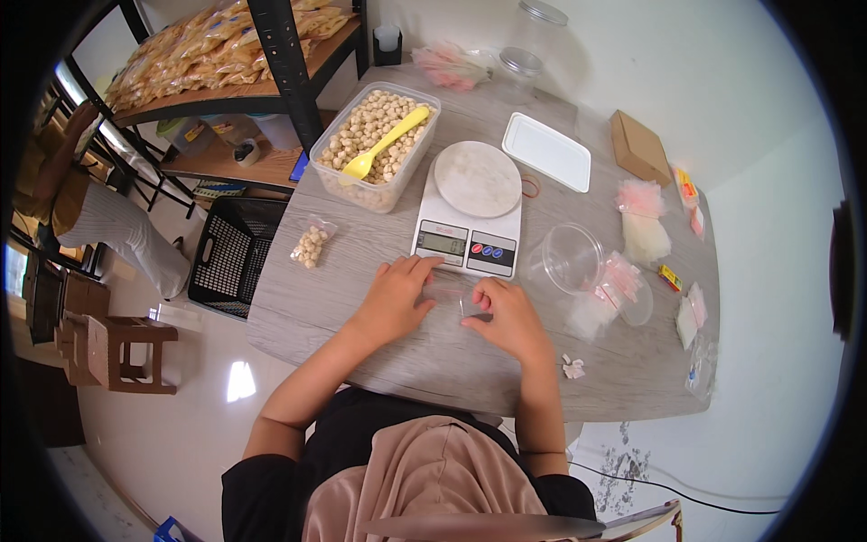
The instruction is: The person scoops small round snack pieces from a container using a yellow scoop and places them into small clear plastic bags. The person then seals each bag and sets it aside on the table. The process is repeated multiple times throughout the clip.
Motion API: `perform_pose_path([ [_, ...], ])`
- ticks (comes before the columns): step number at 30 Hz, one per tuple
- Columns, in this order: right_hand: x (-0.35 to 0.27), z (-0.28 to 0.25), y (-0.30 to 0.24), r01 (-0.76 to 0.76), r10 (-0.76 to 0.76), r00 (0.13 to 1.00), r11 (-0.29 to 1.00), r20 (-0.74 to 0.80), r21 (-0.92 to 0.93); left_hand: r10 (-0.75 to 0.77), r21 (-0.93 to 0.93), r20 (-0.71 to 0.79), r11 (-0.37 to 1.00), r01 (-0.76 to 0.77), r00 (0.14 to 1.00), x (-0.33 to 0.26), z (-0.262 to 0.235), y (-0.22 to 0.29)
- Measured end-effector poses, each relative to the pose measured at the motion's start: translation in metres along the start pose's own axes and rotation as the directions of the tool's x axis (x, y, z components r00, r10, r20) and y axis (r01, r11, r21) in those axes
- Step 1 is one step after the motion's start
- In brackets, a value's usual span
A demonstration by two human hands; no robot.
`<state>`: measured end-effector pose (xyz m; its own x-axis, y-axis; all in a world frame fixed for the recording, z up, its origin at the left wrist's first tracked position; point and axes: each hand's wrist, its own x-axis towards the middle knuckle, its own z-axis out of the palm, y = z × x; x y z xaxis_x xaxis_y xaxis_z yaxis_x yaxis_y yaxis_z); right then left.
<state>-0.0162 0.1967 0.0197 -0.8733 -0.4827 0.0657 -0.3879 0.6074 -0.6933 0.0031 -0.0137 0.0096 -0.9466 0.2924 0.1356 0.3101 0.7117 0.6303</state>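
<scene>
A small clear zip bag (446, 294) with a faint pink line is stretched between my hands, just in front of the white kitchen scale (467, 246). My right hand (508, 316) pinches the bag's right side between thumb and fingers. At its left side is my left hand (395, 294), fingers stretched toward the scale's front edge and thumb held apart. The scale's round plate (478, 179) bears nothing. To the left lies a filled bag of pale round snacks (312, 244). Behind it, a plastic tub (376, 197) holds more of these snacks, with a yellow spoon (386, 144) on top.
Right of the scale are a clear round container (573, 258), several stacks of small bags (645, 237), a white lid (547, 152) and a cardboard box (640, 147). Jars (521, 62) stand at the back. A black crate (232, 256) sits left of the table; another person (126, 226) is beyond.
</scene>
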Motion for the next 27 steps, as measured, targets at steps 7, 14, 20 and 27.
perform_pose_path([
  [7, -0.001, 0.001, 0.000, -0.031, 0.031, 1.000, 0.999, 0.005, 0.012, 0.056, -0.122, -0.013, 0.991, -0.057, 0.998, 0.002, -0.009, 0.002],
  [14, 0.002, -0.001, -0.006, -0.029, 0.028, 0.999, 0.999, 0.028, 0.032, -0.079, -0.343, -0.127, 0.939, 0.031, 0.989, 0.003, -0.063, -0.015],
  [20, 0.017, -0.008, -0.027, 0.055, -0.053, 0.999, 0.977, -0.013, 0.206, -0.098, -0.676, -0.140, 0.736, -0.022, 0.985, 0.022, -0.102, -0.034],
  [27, 0.081, -0.012, -0.081, 0.226, -0.125, 0.917, 0.945, -0.379, 0.235, -0.126, -0.711, -0.211, 0.700, -0.064, 0.969, 0.045, -0.120, -0.045],
])
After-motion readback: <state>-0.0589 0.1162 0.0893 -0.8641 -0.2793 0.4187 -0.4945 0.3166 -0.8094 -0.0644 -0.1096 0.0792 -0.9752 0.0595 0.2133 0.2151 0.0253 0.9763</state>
